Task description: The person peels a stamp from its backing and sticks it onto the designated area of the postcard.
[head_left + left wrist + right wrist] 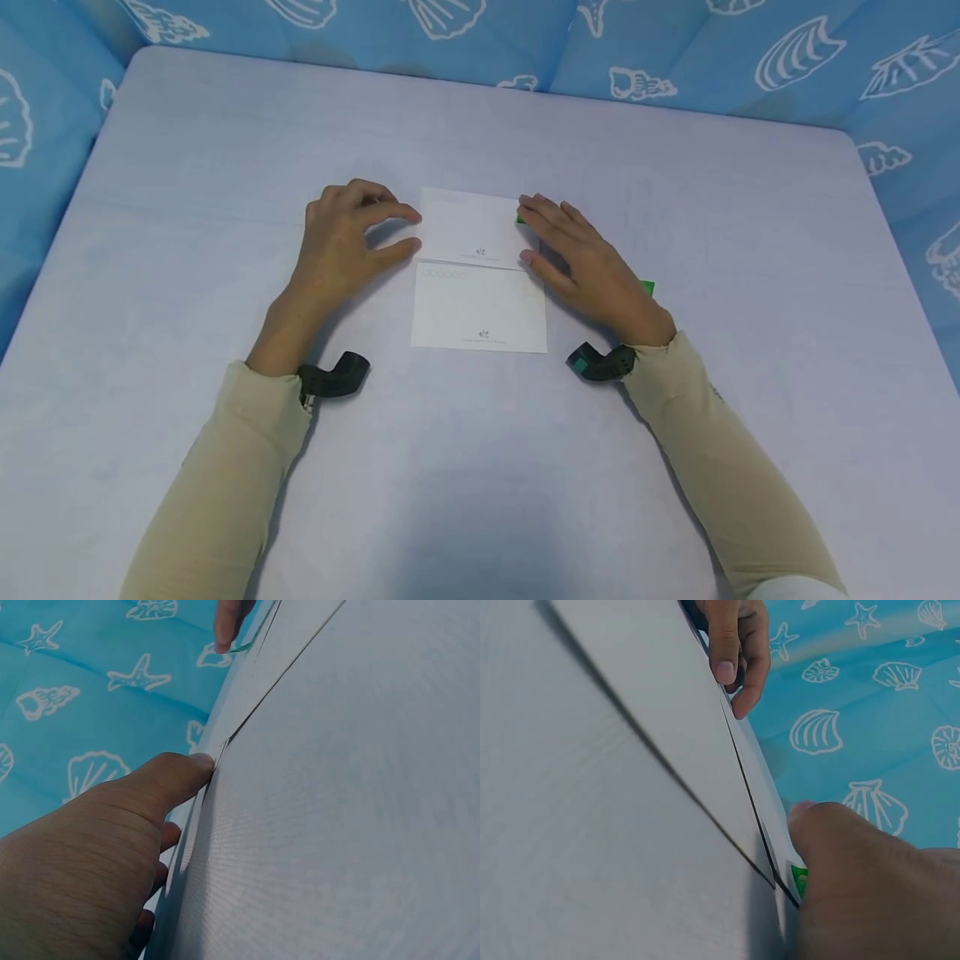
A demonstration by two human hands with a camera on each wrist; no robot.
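Two white paper cards with a small printed mark near the bottom lie one above the other: an upper card [468,229] and a lower card [480,308]. My left hand [341,237] is at the upper card's left edge, thumb and forefinger spread apart with their tips at that edge. Over the upper card's right edge lies my right hand [573,254], fingers extended and thumb apart. A small green piece [521,219] shows beside its fingertips; the rest of it is hidden. In the right wrist view the green piece [799,880] appears beside the thumb.
Another green corner [648,287] sticks out beside the right wrist, mostly hidden by it. A pale cloth covers the table [480,467]. Behind it hangs a blue curtain [525,42] with white shells. Dark wrist devices sit at both cuffs.
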